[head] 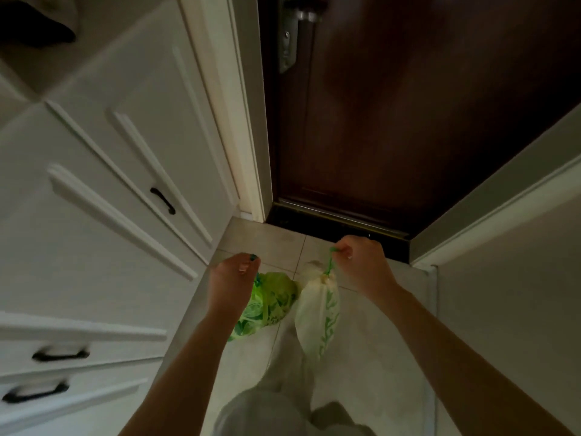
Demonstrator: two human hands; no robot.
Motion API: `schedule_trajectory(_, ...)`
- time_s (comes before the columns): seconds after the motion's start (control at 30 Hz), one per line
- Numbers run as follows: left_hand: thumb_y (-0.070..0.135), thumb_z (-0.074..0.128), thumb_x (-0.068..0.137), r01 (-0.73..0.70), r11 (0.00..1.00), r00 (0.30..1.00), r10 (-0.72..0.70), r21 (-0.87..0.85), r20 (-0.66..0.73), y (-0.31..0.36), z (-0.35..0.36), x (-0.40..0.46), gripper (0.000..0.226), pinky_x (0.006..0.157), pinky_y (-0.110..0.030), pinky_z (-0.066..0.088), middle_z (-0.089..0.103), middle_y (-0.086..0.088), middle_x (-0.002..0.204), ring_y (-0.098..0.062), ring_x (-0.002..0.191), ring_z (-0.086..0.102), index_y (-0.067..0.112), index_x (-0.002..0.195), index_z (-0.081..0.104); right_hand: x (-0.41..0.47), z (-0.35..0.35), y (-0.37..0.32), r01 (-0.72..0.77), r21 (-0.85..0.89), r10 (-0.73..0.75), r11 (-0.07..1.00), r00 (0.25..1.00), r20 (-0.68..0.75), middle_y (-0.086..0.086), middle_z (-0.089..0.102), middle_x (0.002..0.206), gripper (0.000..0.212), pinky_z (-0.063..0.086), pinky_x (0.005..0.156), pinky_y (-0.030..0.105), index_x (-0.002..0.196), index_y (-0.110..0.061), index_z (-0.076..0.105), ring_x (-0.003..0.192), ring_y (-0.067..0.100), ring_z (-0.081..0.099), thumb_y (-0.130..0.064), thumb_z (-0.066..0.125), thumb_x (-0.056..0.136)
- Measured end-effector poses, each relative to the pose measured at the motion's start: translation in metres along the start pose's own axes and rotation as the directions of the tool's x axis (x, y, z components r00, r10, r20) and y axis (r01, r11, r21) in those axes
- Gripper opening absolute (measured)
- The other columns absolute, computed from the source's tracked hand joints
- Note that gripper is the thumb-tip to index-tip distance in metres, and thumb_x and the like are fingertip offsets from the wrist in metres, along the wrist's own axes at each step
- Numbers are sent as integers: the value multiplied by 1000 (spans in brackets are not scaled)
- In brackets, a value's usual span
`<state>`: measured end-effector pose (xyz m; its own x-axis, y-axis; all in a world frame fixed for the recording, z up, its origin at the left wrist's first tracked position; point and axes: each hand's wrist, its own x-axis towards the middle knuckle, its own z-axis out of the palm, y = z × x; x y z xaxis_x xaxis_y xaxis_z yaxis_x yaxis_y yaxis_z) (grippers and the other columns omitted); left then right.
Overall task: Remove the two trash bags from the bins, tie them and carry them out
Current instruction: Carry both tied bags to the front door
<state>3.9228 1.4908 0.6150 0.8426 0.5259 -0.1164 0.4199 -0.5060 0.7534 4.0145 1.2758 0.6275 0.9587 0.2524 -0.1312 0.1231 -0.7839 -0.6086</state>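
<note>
Left hand grips green bag, right hand white bag; closed door ahead.

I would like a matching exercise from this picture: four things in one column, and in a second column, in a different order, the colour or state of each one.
Things:
1. left hand
2. right hand
3. door
4. cabinet handle

Colour or state:
A. dark brown, closed
B. pinches the drawstring of the pale bag with green print
C. black, on a white cabinet front
D. holds the bright green bag by its top

Pairs: 1-D, 2-B, 3-A, 4-C
</note>
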Motion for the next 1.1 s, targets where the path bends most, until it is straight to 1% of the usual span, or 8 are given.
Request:
schedule_trajectory(0.1,19,64,88,51,999,999,-51,-3,18,7,13,39,15,53,1,37,75,-5,84,-2,65,56,11,88,76,49,-2,5,-40,8,40,999,999,20,0,73,84,13,45,64,14,91,-14,72,73,9,63,-16,61,86)
schedule_trajectory(0.23,18,63,88,102,995,994,-103,11,24,14,29,90,14,54,-1,36,75,-6,87,-6,71,59,12,89,75,111,-10,10,-56,7,55,998,997,59,-1,71,82,11,49,68,21,89,-15,72,73,9,63,-16,61,86)
schedule_trajectory(0.37,20,62,88,163,986,987,-163,26,5,20,47,136,14,56,-6,33,73,-5,81,-16,75,64,14,82,72,170,-15,17,-10,9,9,1000,997,80,0,70,78,8,46,63,13,87,-14,72,65,3,58,-15,64,85)
schedule_trajectory(0.43,21,62,89,182,983,983,-182,33,-14,22,58,155,14,56,-6,32,73,-6,82,-14,73,61,13,84,72,198,-14,22,5,1,-5,1000,993,115,1,71,80,8,48,65,17,89,-13,70,68,6,60,-16,63,86)
schedule_trajectory(0.57,20,62,89,273,962,960,-271,13,-72,28,79,190,15,59,-14,36,74,-8,90,-9,77,58,10,92,74,248,-11,34,40,-10,-38,999,988,152,2,70,83,9,40,57,9,92,-10,70,70,8,58,-15,64,87)
schedule_trajectory(0.73,19,63,89,409,912,896,-403,-3,-188,26,106,225,18,72,-21,39,75,-12,94,-17,84,66,7,98,74,306,-2,48,97,-7,-91,995,955,283,8,72,92,14,55,74,34,97,-9,70,86,21,67,-15,64,85)
schedule_trajectory(0.83,16,65,86,469,883,850,-460,-29,-257,21,120,247,15,69,-22,37,75,-14,88,-26,85,69,7,92,75,344,6,56,139,-9,-128,990,933,337,9,72,92,15,55,75,35,97,-8,70,86,23,68,-15,65,85)
schedule_trajectory(1.1,13,64,85,546,834,783,-541,-78,-306,-6,148,303,11,68,-23,35,75,-14,87,-25,86,68,7,87,73,429,36,77,147,-43,-115,988,898,424,12,72,91,12,52,74,32,94,-5,70,86,24,68,-11,65,84)
